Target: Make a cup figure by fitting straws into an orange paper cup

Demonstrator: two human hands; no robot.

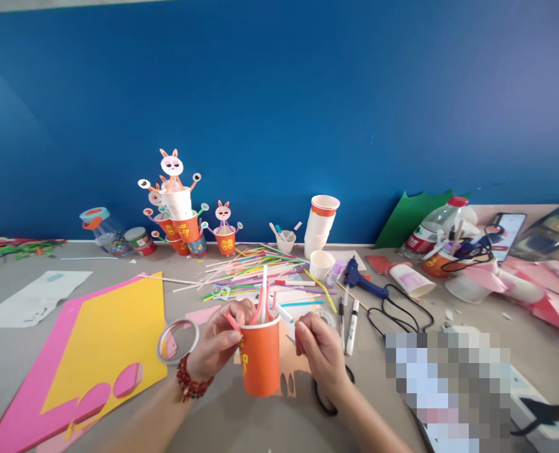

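An orange paper cup (260,362) with a white rim is held up over the grey table (19,352), with pink and white straws (264,296) standing in it. My left hand (218,340), with a red bead bracelet at the wrist, grips the cup's left side and pinches a pink straw piece at the rim. My right hand (321,352) is closed in a pinch at the cup's right side, on a small reddish piece that I cannot make out. A tape ring (178,341) lies just left of my left hand.
Yellow and pink foam sheets (104,340) lie at the left. Loose coloured straws (255,270), markers (352,324), a blue glue gun (359,280) with black cord, stacked cups (321,226) and finished bunny cup figures (180,214) fill the back. Black scissors (329,402) lie under my right hand.
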